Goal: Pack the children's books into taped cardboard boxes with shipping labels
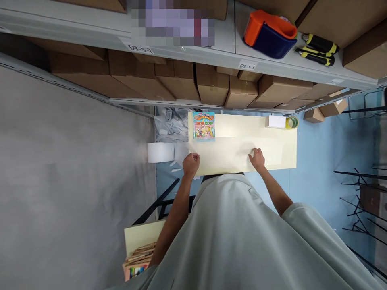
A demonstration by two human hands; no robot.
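Observation:
A thin translucent wrapping sheet [229, 151] runs from a white roll [160, 152] at the table's left end across the pale yellow tabletop [288, 157]. My left hand [191, 163] is closed in a pinch on this sheet near the table's left edge. Over the sheet's right part, my right hand [258, 158] is held with thumb and fingers apart; whether it touches the sheet I cannot tell. A colourful picture book [204, 125] lies at the back left of the table, its near edge apparently under the sheet.
At the back right of the table are a white box [275, 121] and a tape roll [292, 122]. A shelf [211, 52] with cardboard boxes, an orange-and-blue holder [270, 34] and utility knives [320, 48] spans above. Crumpled plastic [171, 125] lies behind the roll; books [140, 257] sit lower left.

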